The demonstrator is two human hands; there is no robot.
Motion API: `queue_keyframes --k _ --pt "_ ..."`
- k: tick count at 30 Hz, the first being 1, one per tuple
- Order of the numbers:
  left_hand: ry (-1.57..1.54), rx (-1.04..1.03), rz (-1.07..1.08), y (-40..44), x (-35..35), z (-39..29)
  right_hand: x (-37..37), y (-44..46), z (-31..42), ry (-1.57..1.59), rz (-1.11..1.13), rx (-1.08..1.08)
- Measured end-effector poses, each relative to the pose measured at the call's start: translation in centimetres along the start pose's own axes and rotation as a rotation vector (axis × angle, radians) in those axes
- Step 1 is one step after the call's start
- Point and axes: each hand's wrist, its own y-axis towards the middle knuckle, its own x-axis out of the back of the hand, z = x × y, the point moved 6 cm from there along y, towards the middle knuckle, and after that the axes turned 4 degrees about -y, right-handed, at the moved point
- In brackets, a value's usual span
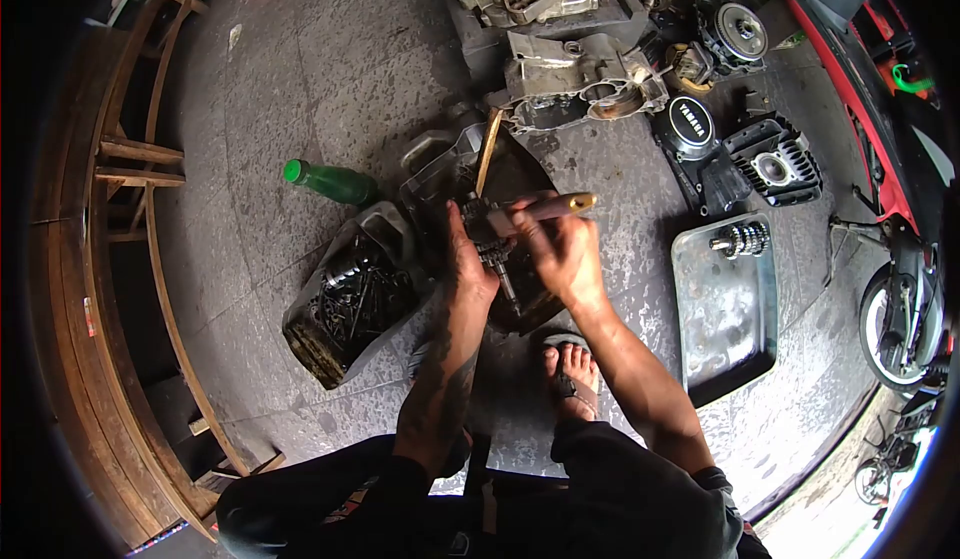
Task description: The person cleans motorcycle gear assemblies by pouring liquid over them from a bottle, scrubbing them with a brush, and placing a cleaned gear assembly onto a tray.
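Observation:
My left hand is wrapped round a dark, greasy gear shaft, its thinner end pointing down toward my feet. In my right hand is a paintbrush, gripped by its handle, which has a hole at the end. The brush head lies against the upper part of the shaft; its bristles are mostly hidden. Below both hands sits a dark, oily basin, and a wooden stick leans in it. Just left, a cut-open plastic jug holds bolts and small metal parts.
A green bottle lies left of the basin. At right, a metal tray holds another gear shaft. Engine cases, a YAMAHA cover and a finned part lie beyond. A wooden bench and a red motorcycle flank the floor.

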Motion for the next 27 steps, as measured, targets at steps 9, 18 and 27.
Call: queue_keyframes --k 9,18,27 --pt "0.136 -0.028 -0.049 -0.2 0.2 0.6 0.8 0.0 -0.7 0.030 -0.020 -0.013" --pt "0.110 -0.011 -0.018 -0.6 -0.2 0.2 1.4 0.2 -0.7 0.000 -0.058 -0.060" --pt "0.208 -0.067 -0.040 -1.2 -1.2 -0.2 -0.2 4.8 1.9 0.031 0.441 0.314"
